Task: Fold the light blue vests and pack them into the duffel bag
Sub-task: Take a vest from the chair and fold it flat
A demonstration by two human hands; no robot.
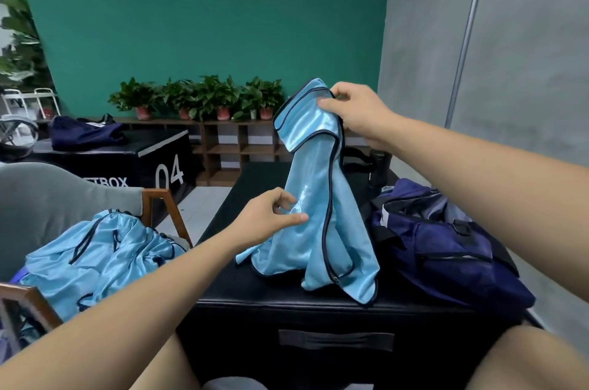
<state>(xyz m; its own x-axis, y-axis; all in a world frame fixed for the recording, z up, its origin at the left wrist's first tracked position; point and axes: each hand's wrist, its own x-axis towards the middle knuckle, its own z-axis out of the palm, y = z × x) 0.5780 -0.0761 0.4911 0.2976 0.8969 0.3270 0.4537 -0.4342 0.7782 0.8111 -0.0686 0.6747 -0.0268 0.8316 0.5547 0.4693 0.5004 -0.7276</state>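
Glossy light blue mesh cloth vest (322,198), matt navy fabric duffel bag (446,249), smooth black padded box (287,297)

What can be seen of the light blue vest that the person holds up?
The vest is light blue, shiny, thin fabric, with dark trim along its edges. It is not folded: it hangs crumpled and long. The right hand pinches its top and holds it up; the left hand pinches the fabric lower down. Its bottom rests on the black box, beside the navy duffel bag.
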